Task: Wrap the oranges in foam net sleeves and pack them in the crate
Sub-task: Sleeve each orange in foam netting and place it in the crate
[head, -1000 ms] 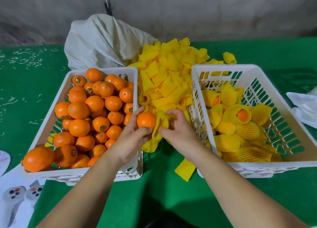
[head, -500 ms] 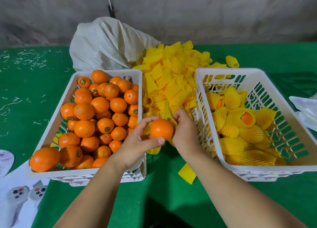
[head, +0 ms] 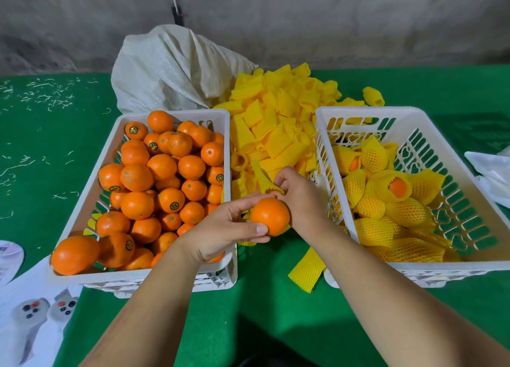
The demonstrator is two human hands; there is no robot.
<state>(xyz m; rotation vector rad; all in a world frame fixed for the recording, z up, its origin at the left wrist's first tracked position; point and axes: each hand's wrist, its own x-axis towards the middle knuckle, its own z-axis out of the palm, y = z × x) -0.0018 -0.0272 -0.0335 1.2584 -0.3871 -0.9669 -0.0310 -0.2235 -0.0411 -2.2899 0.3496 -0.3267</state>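
Now that you've pulled it clear, your left hand (head: 229,228) grips the bare round orange (head: 270,216) just right of the white plastic fruit crate (head: 176,277), while your right hand (head: 296,195) pinches a yellow foam net sleeve (head: 263,179) off the pile; sleeving comes next, I'd guess.

Table cover (head: 276,325): green, matt, felt-like cloth.
Left crate (head: 91,173): white plastic, slotted walls, slight sheen.
Right crate (head: 469,179): same white moulded plastic, lattice sides.
Held orange (head: 270,216): finely pitted peel, soft gloss.
Loose oranges (head: 154,184): dimpled skin, a few with shiny round stickers.
Foam net sleeves (head: 278,124): yellow foam mesh, matt, spongy.
Sack (head: 171,71): off-white, woven, dull; possibly plastic weave.
Wall (head: 331,22): grey, rough, mottled.
Sheet (head: 36,317): white printed paper, smooth.
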